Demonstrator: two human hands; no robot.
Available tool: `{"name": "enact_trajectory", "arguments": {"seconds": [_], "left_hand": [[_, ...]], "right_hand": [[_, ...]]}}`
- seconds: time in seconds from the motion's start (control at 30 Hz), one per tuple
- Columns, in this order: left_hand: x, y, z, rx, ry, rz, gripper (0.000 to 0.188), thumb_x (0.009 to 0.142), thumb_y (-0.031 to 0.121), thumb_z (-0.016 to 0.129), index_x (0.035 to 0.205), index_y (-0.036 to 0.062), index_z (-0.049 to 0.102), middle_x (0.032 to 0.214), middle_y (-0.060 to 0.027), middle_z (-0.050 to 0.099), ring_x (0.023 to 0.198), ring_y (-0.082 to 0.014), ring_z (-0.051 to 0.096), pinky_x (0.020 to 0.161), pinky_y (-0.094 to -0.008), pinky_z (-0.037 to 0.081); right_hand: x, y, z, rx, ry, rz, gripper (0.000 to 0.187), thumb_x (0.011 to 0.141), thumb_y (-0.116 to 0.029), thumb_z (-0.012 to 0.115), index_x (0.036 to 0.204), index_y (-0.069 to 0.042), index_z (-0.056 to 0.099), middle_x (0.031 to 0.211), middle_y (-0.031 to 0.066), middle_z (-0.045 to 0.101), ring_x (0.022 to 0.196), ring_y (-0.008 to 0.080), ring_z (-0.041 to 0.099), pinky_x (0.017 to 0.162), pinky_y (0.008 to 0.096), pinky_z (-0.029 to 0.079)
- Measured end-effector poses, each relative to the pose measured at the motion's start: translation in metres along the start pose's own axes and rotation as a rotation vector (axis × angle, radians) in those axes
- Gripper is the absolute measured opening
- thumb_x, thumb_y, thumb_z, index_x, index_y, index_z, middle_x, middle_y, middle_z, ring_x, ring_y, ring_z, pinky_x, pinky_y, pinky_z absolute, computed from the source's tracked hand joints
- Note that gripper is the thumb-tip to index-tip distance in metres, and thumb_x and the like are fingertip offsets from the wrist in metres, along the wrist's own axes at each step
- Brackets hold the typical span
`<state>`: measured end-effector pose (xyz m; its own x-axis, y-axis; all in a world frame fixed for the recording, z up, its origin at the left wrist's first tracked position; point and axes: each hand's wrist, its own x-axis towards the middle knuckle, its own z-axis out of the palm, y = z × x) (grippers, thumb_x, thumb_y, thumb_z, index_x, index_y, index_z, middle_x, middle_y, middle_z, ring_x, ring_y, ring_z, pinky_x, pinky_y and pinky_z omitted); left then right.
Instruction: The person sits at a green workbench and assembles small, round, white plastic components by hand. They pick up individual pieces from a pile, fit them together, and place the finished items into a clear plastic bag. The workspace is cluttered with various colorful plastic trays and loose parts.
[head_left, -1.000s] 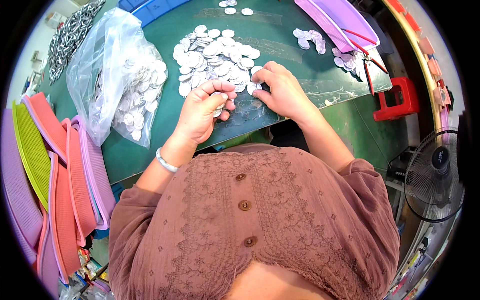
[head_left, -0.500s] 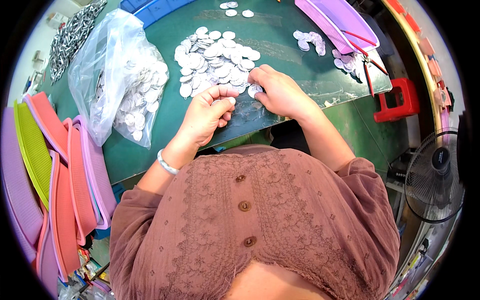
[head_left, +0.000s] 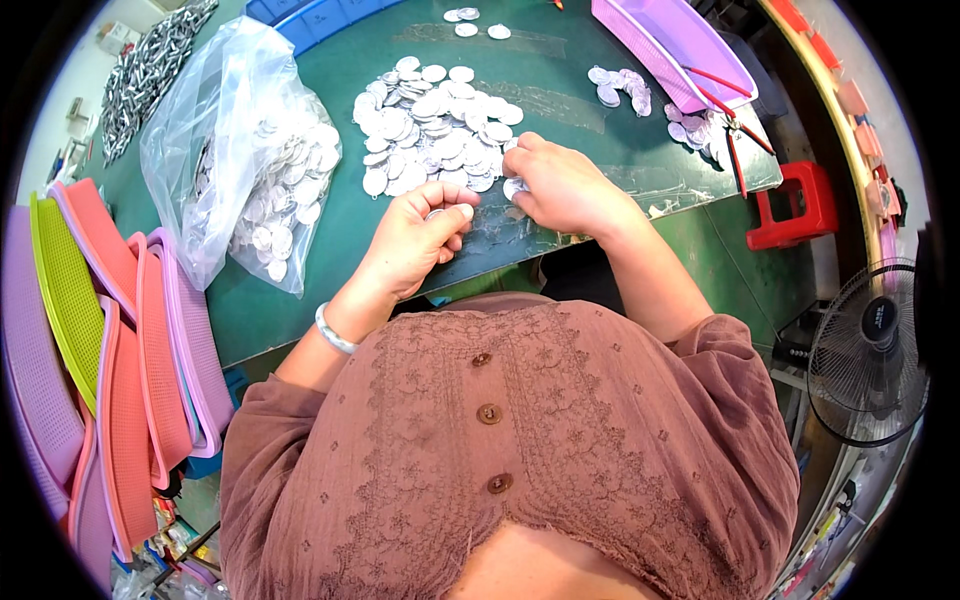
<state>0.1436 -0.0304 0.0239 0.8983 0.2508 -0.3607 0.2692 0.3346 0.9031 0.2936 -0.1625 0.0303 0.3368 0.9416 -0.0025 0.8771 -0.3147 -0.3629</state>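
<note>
A loose pile of round, silvery-white discs (head_left: 430,130), some with a small loop at the rim, lies on the green table in front of me. Just below the pile, my left hand (head_left: 420,232) is closed, thumb against curled fingers, and the pale edge of one disc shows inside it. My right hand (head_left: 565,190) is bent over the pile's right edge. Its thumb and fingertips close around another disc (head_left: 514,188), which they partly hide.
A clear plastic bag (head_left: 215,130) of discs stands left of the pile. Smaller disc groups (head_left: 620,85) lie to the right, near red-handled pliers (head_left: 733,122) and a purple basket (head_left: 680,50). A blue bin (head_left: 330,20) is behind; stacked baskets (head_left: 125,400) are at left, a red stool (head_left: 800,205) and fan (head_left: 875,340) at right.
Both hands stay nearly in place. The right fingers have shifted slightly and now cover more of the disc under them. The whole view has moved a little.
</note>
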Motion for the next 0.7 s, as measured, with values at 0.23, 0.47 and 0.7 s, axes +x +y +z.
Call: {"name": "enact_trajectory", "arguments": {"seconds": [0.23, 0.47, 0.7], "left_hand": [[-0.001, 0.0, -0.001, 0.024, -0.018, 0.013, 0.015, 0.082, 0.008, 0.053, 0.095, 0.0023, 0.056, 0.068, 0.0019, 0.051, 0.054, -0.0027, 0.044, 0.044, -0.0137, 0.033], [0.0, -0.001, 0.008, 0.015, 0.016, 0.091, 0.016, 0.08, 0.011, 0.059, 0.094, 0.0032, 0.056, 0.067, 0.0036, 0.051, 0.053, -0.002, 0.042, 0.044, -0.014, 0.031], [0.004, 0.0, 0.01, 0.011, 0.089, 0.35, 0.01, 0.078, 0.006, 0.061, 0.086, 0.0004, 0.06, 0.077, -0.0009, 0.059, 0.067, -0.0044, 0.049, 0.06, -0.0177, 0.04]], "right_hand": [[-0.004, -0.002, -0.011, 0.279, -0.02, 0.018, 0.017, 0.069, -0.003, 0.056, 0.085, 0.002, 0.052, 0.08, 0.013, 0.054, 0.075, 0.0257, 0.055, 0.063, 0.0334, 0.044], [-0.006, -0.01, -0.004, 1.362, 0.039, 0.195, 0.014, 0.078, -0.003, 0.056, 0.09, 0.002, 0.051, 0.073, 0.0076, 0.058, 0.063, 0.0127, 0.058, 0.056, 0.022, 0.046], [-0.007, -0.018, 0.014, 1.824, 0.147, 0.122, 0.011, 0.081, -0.003, 0.056, 0.091, 0.001, 0.052, 0.082, 0.0091, 0.058, 0.072, 0.0169, 0.06, 0.062, 0.0253, 0.051]]}}
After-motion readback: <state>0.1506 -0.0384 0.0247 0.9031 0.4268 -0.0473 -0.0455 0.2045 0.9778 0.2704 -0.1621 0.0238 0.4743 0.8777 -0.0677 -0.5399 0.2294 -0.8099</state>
